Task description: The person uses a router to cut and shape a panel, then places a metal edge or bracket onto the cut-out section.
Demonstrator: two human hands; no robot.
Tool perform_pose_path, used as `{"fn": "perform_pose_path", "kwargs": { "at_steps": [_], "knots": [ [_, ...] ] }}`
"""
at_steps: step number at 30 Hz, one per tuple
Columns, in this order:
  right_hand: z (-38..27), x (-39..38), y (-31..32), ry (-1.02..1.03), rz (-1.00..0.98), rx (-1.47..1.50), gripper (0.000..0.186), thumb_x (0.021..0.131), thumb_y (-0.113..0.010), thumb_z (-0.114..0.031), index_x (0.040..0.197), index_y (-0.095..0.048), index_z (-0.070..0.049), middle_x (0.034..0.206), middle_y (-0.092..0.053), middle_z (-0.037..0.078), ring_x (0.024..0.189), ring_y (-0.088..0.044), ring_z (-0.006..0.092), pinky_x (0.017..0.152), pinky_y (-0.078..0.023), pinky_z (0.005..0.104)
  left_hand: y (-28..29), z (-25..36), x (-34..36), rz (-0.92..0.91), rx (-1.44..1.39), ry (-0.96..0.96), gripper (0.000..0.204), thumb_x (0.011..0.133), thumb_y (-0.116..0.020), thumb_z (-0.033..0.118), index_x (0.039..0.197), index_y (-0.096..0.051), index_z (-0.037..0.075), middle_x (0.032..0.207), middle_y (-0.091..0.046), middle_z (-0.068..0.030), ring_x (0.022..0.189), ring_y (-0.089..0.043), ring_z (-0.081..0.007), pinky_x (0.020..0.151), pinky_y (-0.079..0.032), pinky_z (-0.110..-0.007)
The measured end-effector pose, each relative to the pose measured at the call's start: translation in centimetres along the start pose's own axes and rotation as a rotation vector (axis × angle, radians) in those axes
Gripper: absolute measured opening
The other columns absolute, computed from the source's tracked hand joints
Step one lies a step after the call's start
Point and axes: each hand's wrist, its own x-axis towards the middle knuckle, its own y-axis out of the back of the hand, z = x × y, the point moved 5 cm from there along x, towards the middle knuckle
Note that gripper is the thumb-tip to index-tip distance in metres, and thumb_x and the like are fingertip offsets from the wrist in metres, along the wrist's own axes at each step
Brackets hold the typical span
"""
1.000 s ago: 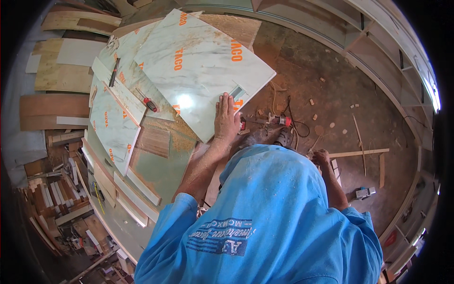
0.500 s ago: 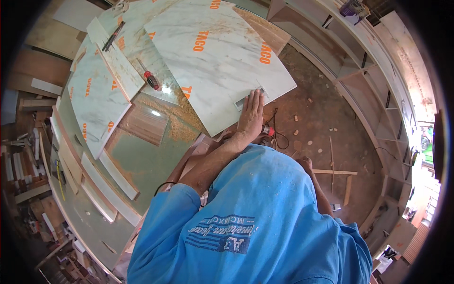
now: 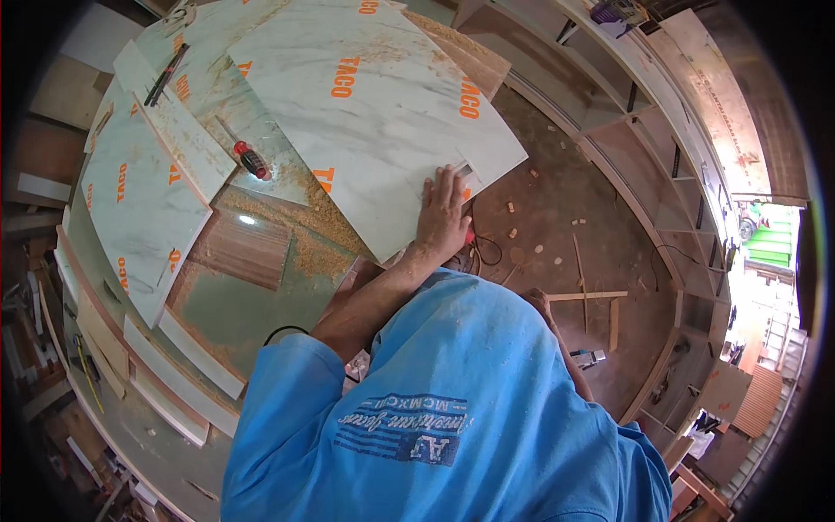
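My left hand (image 3: 444, 209) lies flat on the near corner of a large white marble-patterned panel (image 3: 296, 113) with orange lettering. Its fingers are stretched out. Beside the fingertips is a small grey rectangular patch (image 3: 464, 169); I cannot tell whether it is a cutout or a plate. Part of a red tool (image 3: 470, 236) shows just past this hand, near a dark cable (image 3: 492, 252). My right hand (image 3: 537, 301) is low on the right, largely hidden by my blue shirt. Its fingers cannot be made out, nor what they may hold.
A red-and-black screwdriver (image 3: 250, 160) lies left of the panel among sawdust. Dark slim tools (image 3: 165, 76) rest on a narrow board. More marble-patterned panels (image 3: 139, 209) and wood strips (image 3: 187, 352) cover the left. Wood pieces (image 3: 614, 322) lie on the floor; a long shelf frame (image 3: 644, 148) curves along the right.
The view has shifted, so the scene sits further left. My left hand has slid slightly toward me on the panel, and its fingers uncover more of the grey patch's far end.
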Motion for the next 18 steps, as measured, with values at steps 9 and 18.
{"fn": "perform_pose_path", "kwargs": {
  "at_steps": [9, 18],
  "knots": [
    [0.8, 1.0, -1.3, -0.261, 0.095, 0.227, 0.015, 0.085, -0.066, -0.014, 0.086, -0.066, 0.001, 0.085, -0.071, 0.015, 0.073, -0.071, 0.0217, 0.065, -0.057, 0.0407, 2.9, 0.6, 2.4, -0.021, 0.050, 0.138, 0.052, 0.085, -0.076, 0.031, 0.121, -0.058, -0.001, 0.116, -0.054, -0.0147, 0.112, -0.053, -0.0333, 0.093, -0.041, -0.048],
    [-10.7, 2.6, -1.7, -0.325, -0.017, 0.502, 0.015, 0.091, -0.068, -0.013, 0.096, -0.060, -0.001, 0.075, -0.065, 0.011, 0.056, -0.064, 0.0189, 0.046, -0.051, 0.0331, 3.1, -3.0, 4.3, 0.084, 0.139, 0.220, 0.031, 0.078, -0.083, 0.032, 0.082, -0.069, 0.005, 0.098, -0.061, -0.0133, 0.100, -0.059, -0.0318, 0.086, -0.045, -0.048]
  ]
}}
